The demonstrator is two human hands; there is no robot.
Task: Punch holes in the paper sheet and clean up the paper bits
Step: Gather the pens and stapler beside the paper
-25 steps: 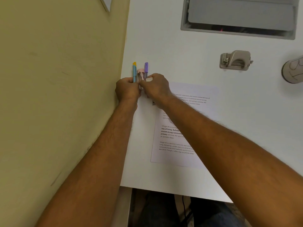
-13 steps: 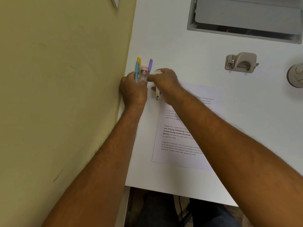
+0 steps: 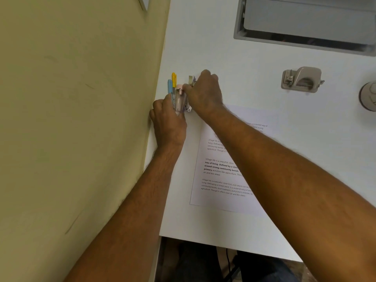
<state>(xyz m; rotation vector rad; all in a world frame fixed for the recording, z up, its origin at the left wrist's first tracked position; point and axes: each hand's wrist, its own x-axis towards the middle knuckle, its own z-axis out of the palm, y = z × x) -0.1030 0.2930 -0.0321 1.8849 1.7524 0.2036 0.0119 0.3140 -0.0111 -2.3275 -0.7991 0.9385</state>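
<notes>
Head view: a person sits at a white table [image 3: 254, 78] set against a yellowish wall, both hands busy at about 10 o'clock from the paper sheet.
Paper sheet: the printed paper sheet [image 3: 221, 180] lies flat on the table near the front edge, partly under the right forearm; no holes show along its visible edges.
Hole punch: the grey hole punch [image 3: 302, 80] stands untouched at about 1 o'clock from the sheet, well apart from both hands.
Left hand: the left hand [image 3: 169, 121] curls its fingers round a bundle of pens [image 3: 174, 86], blue and yellow among them, with a pinkish capped piece beside them.
Right hand: the right hand [image 3: 204, 92] has its fingers bent over a small pale object [image 3: 190, 80] just beside the pens; what that object is cannot be told, and it seems to be pinched.
Done so far: judging by the sheet and punch, nothing of the punching is done; the hands look to be tidying stationery aside.
Left to do: bring sheet and punch together, press the holes, then gather the paper bits; none are visible yet.
Other things: a grey recessed tray [image 3: 305, 23] at 12 o'clock, a round object [image 3: 369, 96] at the right edge.
</notes>
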